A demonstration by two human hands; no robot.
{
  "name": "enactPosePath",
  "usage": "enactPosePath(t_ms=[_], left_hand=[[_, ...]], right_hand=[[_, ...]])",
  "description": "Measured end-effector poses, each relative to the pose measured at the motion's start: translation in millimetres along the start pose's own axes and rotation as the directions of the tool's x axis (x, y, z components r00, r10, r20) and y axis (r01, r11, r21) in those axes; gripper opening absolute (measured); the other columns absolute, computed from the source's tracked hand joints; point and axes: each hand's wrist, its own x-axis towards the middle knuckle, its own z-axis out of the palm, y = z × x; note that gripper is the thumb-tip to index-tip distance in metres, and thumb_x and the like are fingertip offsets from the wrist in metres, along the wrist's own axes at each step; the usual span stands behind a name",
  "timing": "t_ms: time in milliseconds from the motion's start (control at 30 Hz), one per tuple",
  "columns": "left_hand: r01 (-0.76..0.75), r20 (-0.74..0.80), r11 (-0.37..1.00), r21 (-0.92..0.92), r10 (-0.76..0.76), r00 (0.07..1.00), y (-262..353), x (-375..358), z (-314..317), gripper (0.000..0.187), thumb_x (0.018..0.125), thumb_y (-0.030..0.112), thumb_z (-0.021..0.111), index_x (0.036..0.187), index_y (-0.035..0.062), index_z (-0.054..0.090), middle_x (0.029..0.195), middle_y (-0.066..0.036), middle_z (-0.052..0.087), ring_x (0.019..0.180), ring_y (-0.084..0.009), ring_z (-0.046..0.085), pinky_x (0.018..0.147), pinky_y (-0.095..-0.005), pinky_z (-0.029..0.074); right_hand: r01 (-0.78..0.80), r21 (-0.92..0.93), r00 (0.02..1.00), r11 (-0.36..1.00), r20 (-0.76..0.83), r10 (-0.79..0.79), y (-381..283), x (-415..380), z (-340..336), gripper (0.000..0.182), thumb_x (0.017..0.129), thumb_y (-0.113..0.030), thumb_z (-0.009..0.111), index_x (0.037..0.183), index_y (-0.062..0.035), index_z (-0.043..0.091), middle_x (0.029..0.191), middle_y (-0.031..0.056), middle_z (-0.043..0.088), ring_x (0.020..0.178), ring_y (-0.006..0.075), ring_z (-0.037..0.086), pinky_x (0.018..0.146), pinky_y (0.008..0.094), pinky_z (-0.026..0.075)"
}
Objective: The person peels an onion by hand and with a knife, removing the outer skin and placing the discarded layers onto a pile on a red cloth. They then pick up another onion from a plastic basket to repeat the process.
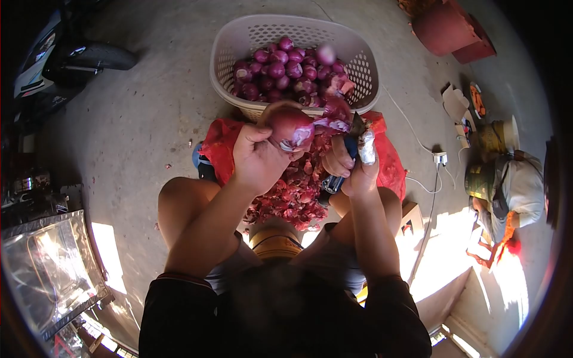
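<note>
My left hand (258, 156) is closed around a large red onion (289, 126), partly peeled, with a pale patch on its side. Loose purple skin (335, 114) stretches from the onion toward my right hand (353, 167). That hand is closed on a knife, its dark blade (357, 124) pointing up and its blue-and-black handle (334, 182) partly hidden by the fingers. A whitish wrapping (366, 148) covers the thumb. Below both hands, red onion skins (289, 194) lie heaped on a red mesh sack (391, 158) between my knees.
Ahead stands a perforated plastic basket (224, 89) holding many red onions (276, 70); one pale onion (326, 55) looks blurred. A plug with cables (440, 158) lies on the right. A bucket (507, 134) and cloth bundle (519, 185) are farther right. A motorbike wheel (98, 55) is at upper left.
</note>
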Motion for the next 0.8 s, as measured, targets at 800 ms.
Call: enactPosePath(t_ms=[800], left_hand=[[0.157,-0.280,0.953,0.260,-0.081,0.957,19.4,-2.3,7.6,0.035,0.083,0.030,0.053,0.115,0.0164,0.047,0.105,0.002,0.056,0.091,-0.0103,0.054,0.075,-0.0290,0.042]], right_hand=[[0.093,-0.887,0.995,0.452,0.098,-0.012,4.3,-2.9,-5.0,0.073,0.080,-0.001,0.061,0.138,-0.0067,0.016,0.090,0.0110,0.062,0.088,0.0122,0.057,0.077,0.0243,0.043]])
